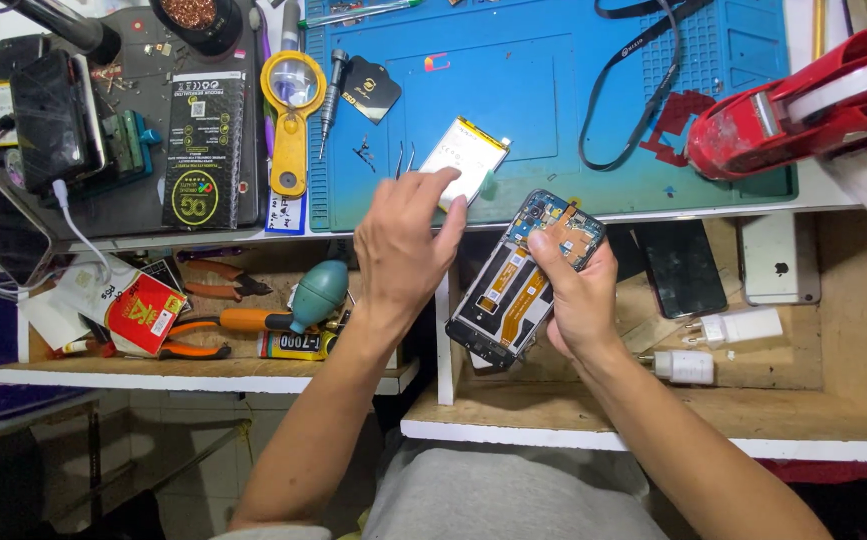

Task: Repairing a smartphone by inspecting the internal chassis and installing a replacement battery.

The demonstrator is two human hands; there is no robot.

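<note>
My right hand [575, 290] holds an opened phone [519, 280] with its back off, circuit board and orange flex cables showing, tilted above the open drawer. My left hand [403, 245] reaches over the front edge of the blue work mat [553, 110], fingertips touching a flat white battery [463, 160] that lies on the mat. Whether the battery is lifted or still resting on the mat I cannot tell.
A yellow magnifier [291, 120], a screwdriver [331, 95] and tweezers [403, 160] lie on the mat's left. A red tape dispenser [803, 100] sits right. Drawers hold pliers [215, 322], a green air blower [319, 290], two phones [681, 268] and white chargers [743, 328].
</note>
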